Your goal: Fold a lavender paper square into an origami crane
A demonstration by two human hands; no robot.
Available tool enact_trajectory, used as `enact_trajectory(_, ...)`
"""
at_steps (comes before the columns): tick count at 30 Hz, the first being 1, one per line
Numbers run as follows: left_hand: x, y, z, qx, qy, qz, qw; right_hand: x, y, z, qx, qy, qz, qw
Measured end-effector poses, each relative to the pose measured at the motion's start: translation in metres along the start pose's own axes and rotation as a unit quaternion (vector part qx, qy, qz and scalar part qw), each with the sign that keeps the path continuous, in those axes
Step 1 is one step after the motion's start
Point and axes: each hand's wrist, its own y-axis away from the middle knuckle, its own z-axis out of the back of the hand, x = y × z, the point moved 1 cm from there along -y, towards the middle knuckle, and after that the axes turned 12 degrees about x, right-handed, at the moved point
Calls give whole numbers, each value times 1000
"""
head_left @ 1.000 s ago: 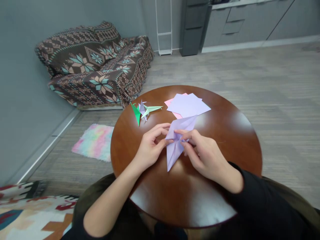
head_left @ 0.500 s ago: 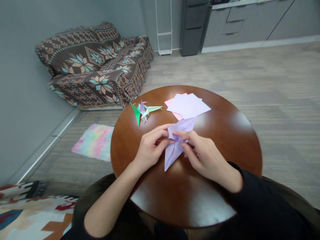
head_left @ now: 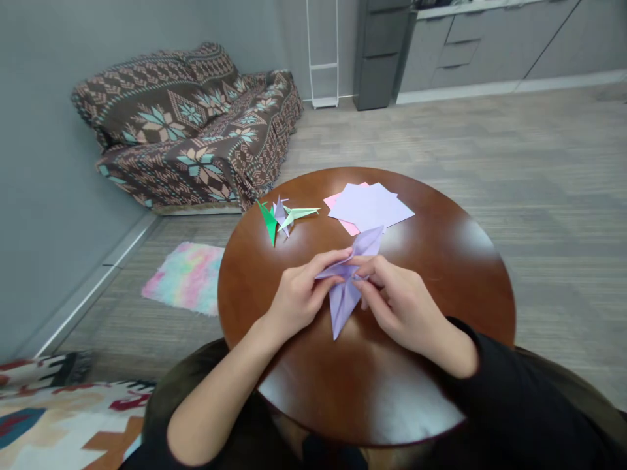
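Note:
A lavender sheet of origami paper, partly folded with pointed ends, is held above the round table between both hands. My left hand pinches its left flap, thumb below and fingers on top. From the right, my right hand grips the middle of the paper between thumb and forefinger. One point stretches up toward the paper stack and another hangs down toward me. The fingertips cover part of the central folds.
Several folded paper cranes, green, lavender and pale green, lie at the table's far left. A stack of lavender and pink paper rests at the back. Beyond the brown table stand a covered sofa and a fluffy rug.
My left fingers have moved up and right along the paper, and its left flap now pinches into a narrower point. The lower tip has swung slightly right. My right hand stays nearly still.

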Motion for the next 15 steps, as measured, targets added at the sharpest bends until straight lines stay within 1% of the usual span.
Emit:
enact_trajectory(2,1,-1,0,7,2,-16,1000,1,-1,1,-9,-9,3,1000)
enact_trajectory(4,2,-2,0,2,4,-34,999,2,-2,2,-32,0,8,999)
enact_trajectory(6,3,-3,0,-15,1,-42,999,2,-3,5,-64,31,19,997)
enact_trajectory(8,3,-3,0,-33,-7,-39,999,3,-3,6,-82,73,32,993)
enact_trajectory(11,2,-4,1,-45,-15,-27,999,1,-4,4,-65,100,55,991)
enact_trajectory(13,0,-3,2,-42,-30,-19,998,-1,-4,1,-45,96,63,992)
enact_trajectory(15,-2,-3,2,-35,-52,-17,998,-2,-4,0,-40,92,62,993)
